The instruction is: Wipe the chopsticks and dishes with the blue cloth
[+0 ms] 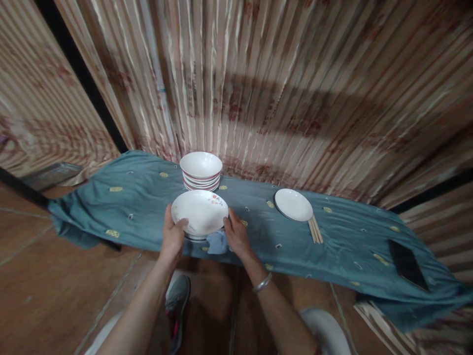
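My left hand and my right hand grip opposite sides of a white plate with small red flowers near its rim. My left thumb lies over the plate's edge, and the fingers of both hands are partly hidden beneath it. Rims of more plates show just under the held one; I cannot tell whether they touch it. By my right hand a light blue cloth lies bunched up. Behind the plate stands a stack of white bowls with red rims.
To the right, a white plate lies on the teal cloth, with several wooden chopsticks beside it. A black phone-like slab is near the right end. A striped curtain hangs behind. Dark poles stand at the left.
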Demonstrator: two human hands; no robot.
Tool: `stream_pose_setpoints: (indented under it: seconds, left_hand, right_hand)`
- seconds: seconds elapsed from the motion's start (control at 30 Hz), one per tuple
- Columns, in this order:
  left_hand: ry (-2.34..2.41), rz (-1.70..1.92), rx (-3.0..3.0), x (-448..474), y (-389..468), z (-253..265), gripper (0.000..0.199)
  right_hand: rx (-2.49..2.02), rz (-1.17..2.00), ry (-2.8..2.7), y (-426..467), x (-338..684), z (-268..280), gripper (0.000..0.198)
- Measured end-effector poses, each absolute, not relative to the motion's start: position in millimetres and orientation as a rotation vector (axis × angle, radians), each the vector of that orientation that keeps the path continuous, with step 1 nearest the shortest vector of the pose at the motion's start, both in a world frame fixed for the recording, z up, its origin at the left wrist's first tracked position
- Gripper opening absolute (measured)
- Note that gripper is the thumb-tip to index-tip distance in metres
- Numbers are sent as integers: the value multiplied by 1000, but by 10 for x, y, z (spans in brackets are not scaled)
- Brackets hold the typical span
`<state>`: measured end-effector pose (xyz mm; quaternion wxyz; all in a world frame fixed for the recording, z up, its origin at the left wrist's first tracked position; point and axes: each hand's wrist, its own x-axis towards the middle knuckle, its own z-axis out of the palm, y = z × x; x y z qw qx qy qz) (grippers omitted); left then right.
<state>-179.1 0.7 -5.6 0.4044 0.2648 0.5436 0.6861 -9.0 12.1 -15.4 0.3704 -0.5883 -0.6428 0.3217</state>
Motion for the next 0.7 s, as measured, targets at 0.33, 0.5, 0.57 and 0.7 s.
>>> stream_pose_setpoints:
  seconds: [0.33, 0.5, 0.57, 0.7]
  left_hand:
    - [1397, 1859, 1078, -1819, -16, 16, 72]
    - [1249, 1885, 853, -1820, 20, 144, 74]
    - [1205, 1875, 762, -1844, 19, 201, 75]
    - [1157, 1872, 620, -1867, -31, 352, 78]
  right_hand:
    - [-1502, 846, -1513, 83, -191, -231, 53]
    - [-1496, 849, -1506, 93, -187, -274, 55]
    - [-1481, 854, -1494, 88, -179, -284, 56]
    - [-1456, 840, -1455, 52, -142, -224, 57]
